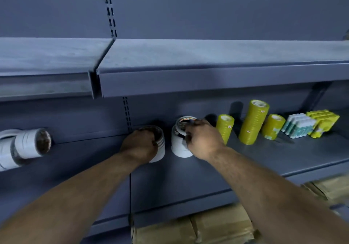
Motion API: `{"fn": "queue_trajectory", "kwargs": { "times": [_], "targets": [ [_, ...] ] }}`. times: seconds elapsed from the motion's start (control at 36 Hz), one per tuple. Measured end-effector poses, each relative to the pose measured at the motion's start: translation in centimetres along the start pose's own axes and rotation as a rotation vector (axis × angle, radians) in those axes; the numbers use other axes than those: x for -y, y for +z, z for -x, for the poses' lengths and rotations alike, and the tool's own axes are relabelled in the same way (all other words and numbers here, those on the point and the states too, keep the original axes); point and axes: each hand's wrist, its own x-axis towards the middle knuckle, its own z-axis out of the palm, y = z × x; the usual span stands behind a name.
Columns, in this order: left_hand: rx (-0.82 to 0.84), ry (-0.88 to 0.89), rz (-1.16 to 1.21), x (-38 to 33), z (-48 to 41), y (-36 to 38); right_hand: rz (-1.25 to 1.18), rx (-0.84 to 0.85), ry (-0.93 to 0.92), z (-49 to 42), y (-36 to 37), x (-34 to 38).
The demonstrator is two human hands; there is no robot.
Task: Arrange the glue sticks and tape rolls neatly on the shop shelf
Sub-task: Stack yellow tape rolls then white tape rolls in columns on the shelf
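Two stacks of white tape rolls are standing upright at the centre of the frame on the lower shelf (264,160), near each other but apart. The left hand (139,145) is gripping the left stack (159,149) near its top, fingers curled round it. The right hand (202,139) is pinching the top roll (182,123) of the right stack (178,147). That roll is tilting and seemingly not sitting flat, though blur is making this uncertain. Pressed off-centre, it could be sliding off or tipping the stack over. Both stacks' long axes are running vertically, cores pointing up. Right of them, three yellow-green tape stacks (253,122) are standing upright, then glue stick packs (299,125). At far left, white rolls (28,145) are lying sideways.
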Motion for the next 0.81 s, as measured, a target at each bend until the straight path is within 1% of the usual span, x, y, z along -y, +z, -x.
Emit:
{"fn": "queue_trajectory", "kwargs": {
  "times": [0.28, 0.44, 0.61, 0.81],
  "targets": [
    [0.035, 0.000, -0.026, -0.2, -0.4, 0.0, 0.007, 0.069, 0.034, -0.7, 0.0, 0.8],
    [0.087, 0.014, -0.018, -0.1, -0.5, 0.1, 0.006, 0.120, 0.050, -0.8, 0.2, 1.2],
    [0.088, 0.021, -0.018, 0.2, -0.7, 0.4, 0.021, 0.116, 0.051, -1.1, 0.2, 1.5],
    [0.086, 0.064, -0.058, 0.2, -0.7, 0.4, 0.023, 0.154, 0.101, -1.2, 0.1, 2.2]
  ]
}}
